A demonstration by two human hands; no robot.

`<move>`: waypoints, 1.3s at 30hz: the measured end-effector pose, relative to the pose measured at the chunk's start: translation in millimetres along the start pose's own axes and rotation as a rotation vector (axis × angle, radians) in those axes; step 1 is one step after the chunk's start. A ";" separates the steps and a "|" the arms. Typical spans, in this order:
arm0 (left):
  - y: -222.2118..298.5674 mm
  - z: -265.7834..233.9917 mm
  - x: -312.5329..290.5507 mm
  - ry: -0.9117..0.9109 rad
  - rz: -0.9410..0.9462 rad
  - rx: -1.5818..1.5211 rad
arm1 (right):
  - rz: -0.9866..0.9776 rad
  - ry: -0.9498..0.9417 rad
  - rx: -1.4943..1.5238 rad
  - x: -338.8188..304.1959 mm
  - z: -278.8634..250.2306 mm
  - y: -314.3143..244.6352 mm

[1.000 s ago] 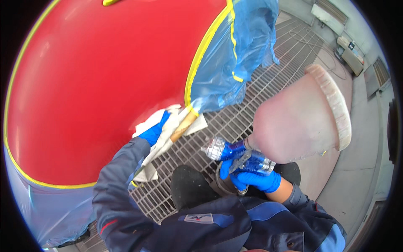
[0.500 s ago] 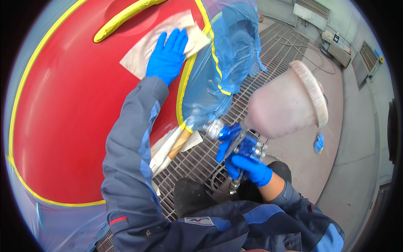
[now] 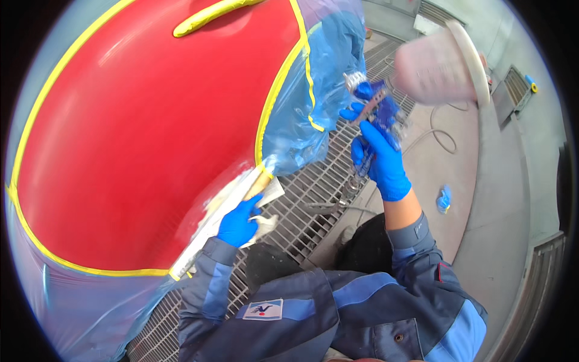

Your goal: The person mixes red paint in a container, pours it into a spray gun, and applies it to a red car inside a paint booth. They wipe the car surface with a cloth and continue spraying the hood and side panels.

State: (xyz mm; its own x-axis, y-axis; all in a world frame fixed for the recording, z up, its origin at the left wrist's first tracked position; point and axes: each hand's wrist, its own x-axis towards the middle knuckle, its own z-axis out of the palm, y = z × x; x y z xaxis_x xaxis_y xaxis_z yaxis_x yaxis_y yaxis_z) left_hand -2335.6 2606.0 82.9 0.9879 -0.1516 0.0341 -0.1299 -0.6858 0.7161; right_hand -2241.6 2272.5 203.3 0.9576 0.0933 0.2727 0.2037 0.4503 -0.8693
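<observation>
My left hand [image 3: 239,223], in a blue glove, is closed at the lower right edge of a glossy red car panel [image 3: 151,139]. A crumpled off-white cloth [image 3: 264,228] pokes out from under its fingers, beside white masking paper [image 3: 211,226] and a brown paper strip [image 3: 258,186]. My right hand [image 3: 389,169], also gloved, is wrapped round the grip of a blue spray gun [image 3: 381,117], raised to the right of the panel. On top of the gun sits a large, tilted, translucent cup [image 3: 437,69] with a pinkish tint. Motion blurs the gun slightly.
Yellow tape [image 3: 263,136] borders the panel, with blue plastic film [image 3: 295,142] beyond it. A yellow-wrapped door handle [image 3: 214,17] juts from the panel. Below lies a metal floor grating [image 3: 313,184]. A hose [image 3: 446,142] and a crumpled blue item [image 3: 444,199] lie on the floor at right.
My left hand has left the upper panel and come down to its lower right edge; the cloth, spread flat before, is now bunched. My right hand has lifted the spray gun up and rightward.
</observation>
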 end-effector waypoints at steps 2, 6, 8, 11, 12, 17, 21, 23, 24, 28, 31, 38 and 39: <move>43.3 15.0 10.3 -0.075 0.233 -0.060 | 0.090 0.000 0.028 -0.6 11.0 -10.4; 123.3 39.6 48.3 -0.300 0.446 -0.425 | 0.244 -0.013 0.001 -12.4 32.9 -28.4; 146.3 49.7 61.9 -0.332 0.391 -0.479 | 0.181 -0.005 -0.033 -19.5 42.9 -33.8; 157.8 60.5 71.8 -0.387 0.321 -0.644 | 0.150 0.026 -0.115 -25.9 51.9 -41.6; 158.0 62.7 72.3 -0.416 0.275 -0.707 | 0.164 0.038 -0.108 -26.5 53.9 -43.6; 156.0 60.0 74.2 -0.454 0.255 -0.888 | 0.183 0.060 -0.072 -21.5 61.8 -47.3; 161.5 51.4 74.0 -0.419 0.249 -0.909 | 0.166 0.078 -0.133 -17.9 66.9 -49.4; 167.3 47.6 73.0 -0.433 0.213 -0.925 | 0.143 0.077 -0.155 -15.7 68.5 -51.6; 170.2 46.0 72.6 -0.459 0.176 -0.931 | 0.146 0.083 -0.165 -13.2 68.7 -52.8; 169.7 40.8 70.8 -0.433 0.290 -1.164 | 0.150 0.011 -0.190 12.1 62.9 -61.2; 136.0 34.5 62.2 -0.307 0.241 -0.924 | 0.158 -0.019 -0.225 44.7 52.0 -67.4; -10.8 40.0 -15.8 -0.132 0.019 -0.660 | 0.189 -0.323 -0.207 97.9 27.7 -62.7; -28.2 41.2 -28.5 -0.121 -0.071 -0.701 | 0.196 -0.332 -0.205 102.6 25.3 -60.9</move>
State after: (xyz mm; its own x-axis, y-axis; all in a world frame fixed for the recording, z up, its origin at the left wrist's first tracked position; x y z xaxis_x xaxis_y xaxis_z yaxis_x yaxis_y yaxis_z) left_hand -2363.6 2600.4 33.0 0.9703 -0.2291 -0.0774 0.0595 -0.0839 0.9947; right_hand -2160.9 2277.1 294.7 0.8715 0.4550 0.1827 0.0927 0.2129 -0.9727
